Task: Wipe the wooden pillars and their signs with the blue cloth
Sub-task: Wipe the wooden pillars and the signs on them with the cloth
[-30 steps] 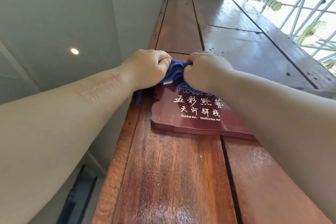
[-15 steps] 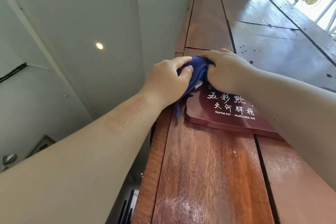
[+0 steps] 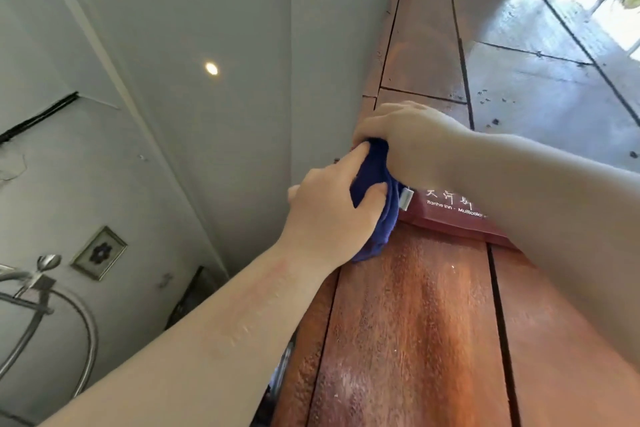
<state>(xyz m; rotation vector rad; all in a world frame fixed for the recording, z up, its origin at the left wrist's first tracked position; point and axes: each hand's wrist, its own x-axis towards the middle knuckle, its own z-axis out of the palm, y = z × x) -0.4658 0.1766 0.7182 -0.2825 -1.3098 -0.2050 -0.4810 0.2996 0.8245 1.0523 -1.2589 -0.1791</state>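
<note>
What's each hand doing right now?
Left hand: grips the blue cloth.
Right hand: grips the same cloth from above.

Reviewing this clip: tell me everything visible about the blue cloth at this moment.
The blue cloth is dark blue, soft-looking fabric, bunched up rather than spread flat. It sits against the left end of the dark red sign on the wooden pillar. The left hand grips it from below, the right hand from above. A loose end hangs below the left hand onto the wood, and a small white tag sticks out on its right side.
</note>
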